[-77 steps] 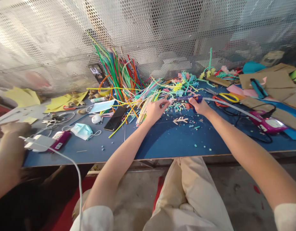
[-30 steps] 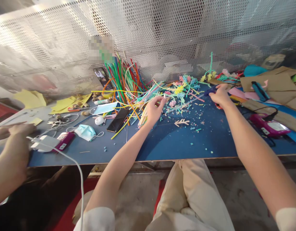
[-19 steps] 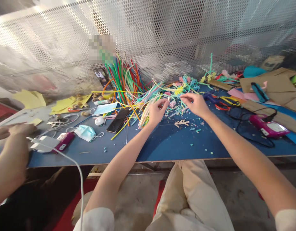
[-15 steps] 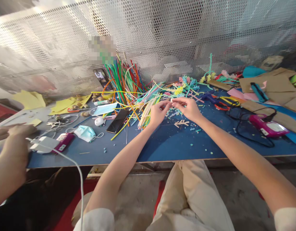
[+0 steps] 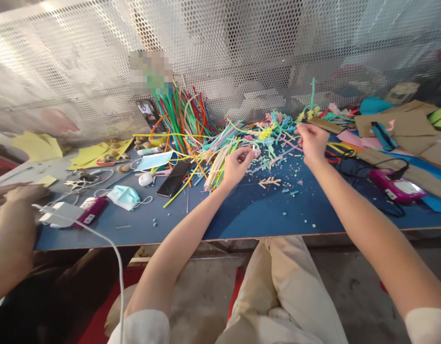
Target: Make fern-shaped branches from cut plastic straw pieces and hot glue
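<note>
My left hand (image 5: pixel 239 165) is closed, its fingertips pinching a small whitish piece (image 5: pixel 254 150) over the blue table (image 5: pixel 235 217). To the right and a little higher, my right hand (image 5: pixel 311 142) is closed in a pinch; what it holds, if anything, is too small to make out. Just left of my left hand lie pale fuzzy stems (image 5: pixel 215 168). Behind and between the hands is a pile of pastel fuzzy pieces (image 5: pixel 272 129). A beige branch-shaped piece (image 5: pixel 269 182) lies flat in front of them, among small scraps.
At the left are a black phone (image 5: pixel 174 178), a face mask (image 5: pixel 124 197), a white charger (image 5: pixel 61 214) and another person's hands (image 5: pixel 23 191). A magenta hot-looking device (image 5: pixel 397 185) with a black cord and brown cardboard (image 5: pixel 395 119) lie right. A perforated metal screen (image 5: pixel 242 52) stands behind.
My right hand has moved away from my left hand, to the right and up. My left hand stays in nearly the same place, still pinching the whitish piece.
</note>
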The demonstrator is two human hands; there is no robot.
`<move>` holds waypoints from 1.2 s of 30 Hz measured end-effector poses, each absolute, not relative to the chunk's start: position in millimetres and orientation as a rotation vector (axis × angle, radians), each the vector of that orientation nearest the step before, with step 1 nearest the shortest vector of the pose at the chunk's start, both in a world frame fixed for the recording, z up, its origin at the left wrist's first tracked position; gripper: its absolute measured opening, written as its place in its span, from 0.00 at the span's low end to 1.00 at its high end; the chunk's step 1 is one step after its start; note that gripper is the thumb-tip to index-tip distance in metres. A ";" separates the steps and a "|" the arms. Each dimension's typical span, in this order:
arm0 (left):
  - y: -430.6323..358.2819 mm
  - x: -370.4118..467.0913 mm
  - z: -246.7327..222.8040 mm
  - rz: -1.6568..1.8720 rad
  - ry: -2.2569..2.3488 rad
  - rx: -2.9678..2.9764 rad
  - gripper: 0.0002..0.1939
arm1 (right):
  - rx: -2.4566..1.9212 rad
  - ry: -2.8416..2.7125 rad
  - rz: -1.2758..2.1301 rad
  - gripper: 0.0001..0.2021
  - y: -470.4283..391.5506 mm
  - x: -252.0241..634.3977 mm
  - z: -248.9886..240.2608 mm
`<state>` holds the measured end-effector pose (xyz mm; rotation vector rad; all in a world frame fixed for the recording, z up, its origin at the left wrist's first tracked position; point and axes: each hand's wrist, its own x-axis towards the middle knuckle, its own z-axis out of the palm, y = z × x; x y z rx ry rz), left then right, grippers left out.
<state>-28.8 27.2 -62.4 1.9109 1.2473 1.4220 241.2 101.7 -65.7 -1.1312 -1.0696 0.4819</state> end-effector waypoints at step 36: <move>37.1 -28.4 -69.2 1.413 1.040 1.788 0.28 | -0.882 -1.570 0.919 0.29 53.8 174.3 -74.0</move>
